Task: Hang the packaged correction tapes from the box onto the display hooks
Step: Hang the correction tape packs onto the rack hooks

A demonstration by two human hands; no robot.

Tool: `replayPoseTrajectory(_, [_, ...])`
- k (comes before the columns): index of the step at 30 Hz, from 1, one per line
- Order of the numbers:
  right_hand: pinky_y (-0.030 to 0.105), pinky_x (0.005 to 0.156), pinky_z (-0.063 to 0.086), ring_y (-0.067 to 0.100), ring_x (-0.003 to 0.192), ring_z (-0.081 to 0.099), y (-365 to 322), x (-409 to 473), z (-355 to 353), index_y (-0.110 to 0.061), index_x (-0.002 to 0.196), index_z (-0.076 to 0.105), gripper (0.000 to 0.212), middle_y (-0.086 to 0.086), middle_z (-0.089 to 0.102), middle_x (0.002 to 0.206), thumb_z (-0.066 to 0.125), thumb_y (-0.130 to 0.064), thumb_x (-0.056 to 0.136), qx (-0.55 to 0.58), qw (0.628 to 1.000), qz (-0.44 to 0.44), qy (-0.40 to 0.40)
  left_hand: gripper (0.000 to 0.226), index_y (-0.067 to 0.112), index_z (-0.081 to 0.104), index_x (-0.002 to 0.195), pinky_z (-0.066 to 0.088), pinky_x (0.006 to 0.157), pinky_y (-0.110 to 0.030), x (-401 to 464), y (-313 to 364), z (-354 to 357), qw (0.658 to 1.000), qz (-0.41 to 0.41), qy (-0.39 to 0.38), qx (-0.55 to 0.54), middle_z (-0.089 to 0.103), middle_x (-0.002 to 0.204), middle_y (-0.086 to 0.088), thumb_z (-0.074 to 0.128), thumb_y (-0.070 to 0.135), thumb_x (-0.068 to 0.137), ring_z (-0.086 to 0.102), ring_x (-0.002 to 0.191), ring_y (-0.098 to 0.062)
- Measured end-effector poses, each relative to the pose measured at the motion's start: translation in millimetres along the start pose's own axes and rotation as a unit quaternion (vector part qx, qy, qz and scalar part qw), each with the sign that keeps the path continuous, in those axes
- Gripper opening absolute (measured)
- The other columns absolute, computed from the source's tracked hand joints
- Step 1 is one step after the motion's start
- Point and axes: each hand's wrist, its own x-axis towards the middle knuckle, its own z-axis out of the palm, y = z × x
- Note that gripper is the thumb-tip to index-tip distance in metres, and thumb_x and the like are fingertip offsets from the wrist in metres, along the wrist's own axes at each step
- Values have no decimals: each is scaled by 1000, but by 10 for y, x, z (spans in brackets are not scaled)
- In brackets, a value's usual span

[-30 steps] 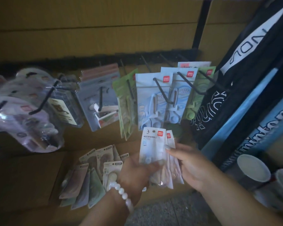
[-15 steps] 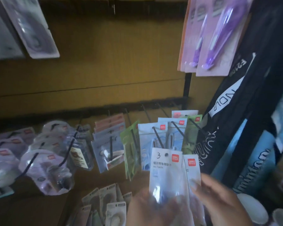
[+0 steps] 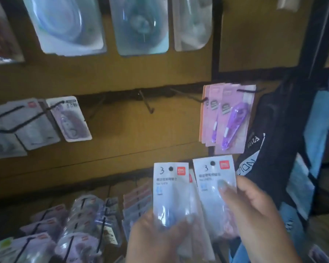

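as both hands (image 3: 207, 224) grip them, the correction tape packs (image 3: 171, 188) stand upright, hang-holes up.

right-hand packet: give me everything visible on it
The right packet is a flat, clear plastic sleeve with a white header card bearing a punched hang hole, a red logo square, a handwritten "3" and small blurred print. Its contents are too blurred to make out. It is held upright, not hung, in the right hand, thumb across its front, beside the left packet and below the purple packs.
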Motion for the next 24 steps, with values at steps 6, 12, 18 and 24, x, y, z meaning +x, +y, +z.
replayPoseTrajectory(6, [25, 43, 33, 15, 42, 39, -774, 101, 169, -12, 84, 64, 34, 1, 50, 47, 62, -45, 76, -81, 995, -47, 40, 34, 28, 79, 76, 52, 59, -13, -217, 548, -85, 997, -42, -26, -55, 77, 68, 10, 93, 38, 46, 71, 65, 0])
replayPoseTrajectory(12, [52, 67, 54, 45, 76, 64, -1211, 341, 227, 7, 90, 57, 56, 33, 63, 92, 60, -49, 80, -134, 990, 1, 40, 39, 34, 78, 75, 59, 82, -50, -364, 1030, -150, 992, -65, -41, -104, 79, 75, -3, 90, 45, 39, 75, 79, -29])
replayPoseTrajectory(18, [30, 60, 36, 35, 61, 54, -1279, 563, 225, 9, 88, 58, 46, 32, 65, 89, 61, -36, 87, -175, 981, 67, 50, 6, 10, 76, 74, 60, 68, -40, -459, 1296, -176, 988, -88, -56, -111, 77, 74, -13, 81, 13, 73, 75, 70, -30])
replayPoseTrajectory(24, [55, 81, 52, 40, 93, 64, -1239, 627, 277, 5, 92, 63, 46, 25, 68, 96, 58, -40, 87, -234, 966, 107, 31, 13, 10, 76, 83, 56, 82, -61, -444, 1309, -165, 983, -121, -51, -127, 77, 83, -18, 82, 14, 73, 73, 83, -41])
